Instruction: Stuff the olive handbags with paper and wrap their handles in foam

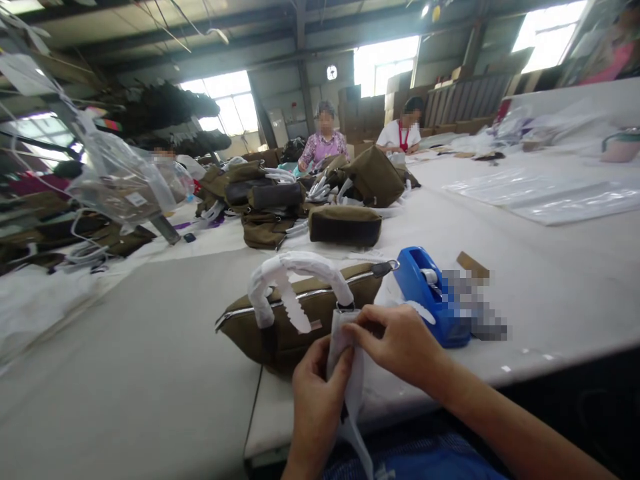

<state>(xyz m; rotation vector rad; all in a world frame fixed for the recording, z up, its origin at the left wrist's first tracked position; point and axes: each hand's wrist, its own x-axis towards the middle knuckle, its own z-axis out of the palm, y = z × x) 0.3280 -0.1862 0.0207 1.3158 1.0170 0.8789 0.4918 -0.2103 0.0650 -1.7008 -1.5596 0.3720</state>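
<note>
White strip [339, 333] runs from the bag [240, 337] toward the blue clothing [435, 460]. Left hand [315, 400] and right hand [407, 343] pinch it, the right nearer the handle [325, 269].

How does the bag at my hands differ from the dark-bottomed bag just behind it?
The near bag has its silver zipper upward; the far bag turns its dark bottom toward us. The near bag's white-wrapped handle arches up; the far bag shows no clear handle. Both are olive-brown.

people's faces [326, 120] pixelated, item [489, 317] beside blue dispenser [417, 280] pixelated, right forearm [520, 417] cut off
</note>
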